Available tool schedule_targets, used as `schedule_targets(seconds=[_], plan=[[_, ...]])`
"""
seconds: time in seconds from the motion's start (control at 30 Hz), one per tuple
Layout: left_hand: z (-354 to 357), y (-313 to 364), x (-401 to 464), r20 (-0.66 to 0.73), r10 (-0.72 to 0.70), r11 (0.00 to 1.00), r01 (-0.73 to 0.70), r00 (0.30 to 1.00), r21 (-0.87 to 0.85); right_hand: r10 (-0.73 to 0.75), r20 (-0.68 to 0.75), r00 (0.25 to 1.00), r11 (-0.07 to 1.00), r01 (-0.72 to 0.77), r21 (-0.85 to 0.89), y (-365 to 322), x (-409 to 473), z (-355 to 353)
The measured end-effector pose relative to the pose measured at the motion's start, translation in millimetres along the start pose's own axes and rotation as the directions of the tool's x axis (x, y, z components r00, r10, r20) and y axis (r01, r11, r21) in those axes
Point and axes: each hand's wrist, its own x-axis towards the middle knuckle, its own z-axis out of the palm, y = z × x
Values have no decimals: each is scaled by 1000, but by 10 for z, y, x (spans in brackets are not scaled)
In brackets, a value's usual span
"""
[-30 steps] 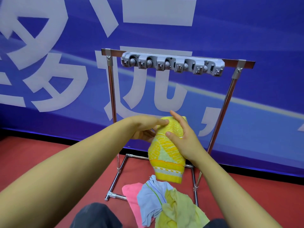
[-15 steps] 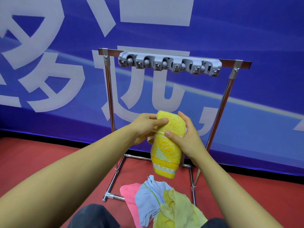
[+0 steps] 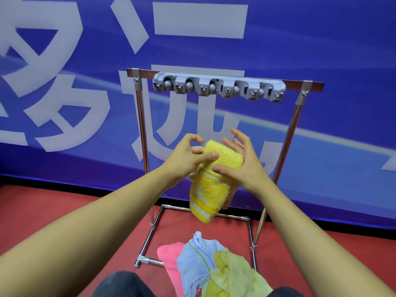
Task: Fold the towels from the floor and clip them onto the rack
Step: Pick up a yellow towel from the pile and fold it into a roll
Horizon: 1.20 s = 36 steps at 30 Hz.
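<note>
Nearest, a heap of towels (image 3: 205, 266) is lying on the red floor (image 3: 64, 211) between the person's knees and the foot of the rack (image 3: 225, 75): a pink one, a pale blue one and a pale yellow one, crumpled and overlapping. Those are waiting, so the task looks barely begun.

Above the heap, both hands are holding a folded yellow towel (image 3: 211, 185) in the air, below the rack's top bar. The left hand (image 3: 186, 159) is pinching the towel's upper fold with its thumb on the near face, its other fingers curled behind. The right hand (image 3: 244, 161) is pressing its thumb on the fold while its fingers are spreading wide and lifting off the cloth.

Farther off, the grey clip strip (image 3: 218, 87) is hanging on the top bar, every clip empty, with a blue banner (image 3: 321, 50) behind.

The risk lies in that loosening right hand: with only thumbs bearing on the thick fold, the towel could be slipping open or dropping onto the heap. A bulky fold may also be refusing to seat in a clip, and a hard push could be tipping the light rack toward the banner.
</note>
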Motion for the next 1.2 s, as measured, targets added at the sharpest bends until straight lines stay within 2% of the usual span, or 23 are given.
schedule_targets(seconds=[0.13, 0.23, 0.37, 0.5, 0.63, 0.8, 0.87, 0.97, 1.03, 1.2], plan=[[12, 11, -27, -4, 74, 996, -74, 997, -48, 46, -52, 998, 992, -39, 122, -14, 8, 29], [64, 23, -41, -32, 117, 987, -119, 993, -110, 108, -60, 992, 951, -86, 296, 65, -53, 102], [150, 85, -26, -50, 112, 951, -122, 992, -286, 115, -71, 991, 887, -70, 456, 81, -113, 197], [219, 136, 16, -91, 93, 937, -118, 992, -328, 119, -106, 987, 863, -50, 502, 57, -148, 272], [187, 204, 66, -158, 53, 915, -111, 986, -389, 169, -88, 982, 870, -107, 481, 79, -122, 312], [57, 244, 169, -250, 32, 963, -97, 968, -253, 234, -63, 970, 884, -186, 430, 3, -9, 238], [7, 277, 189, -239, -53, 978, 2, 969, -207, 235, -57, 970, 869, -184, 459, -45, 62, 194], [4, 322, 116, 0, -153, 979, 152, 988, -137, 230, -22, 973, 861, -193, 471, -138, 161, 175], [3, 314, 99, 84, -136, 988, 142, 987, -61, 242, -27, 970, 866, -204, 457, -186, 235, 189], [20, 293, 93, 20, -30, 998, 29, 999, 47, 288, -116, 951, 830, -187, 525, -231, 397, 196]])
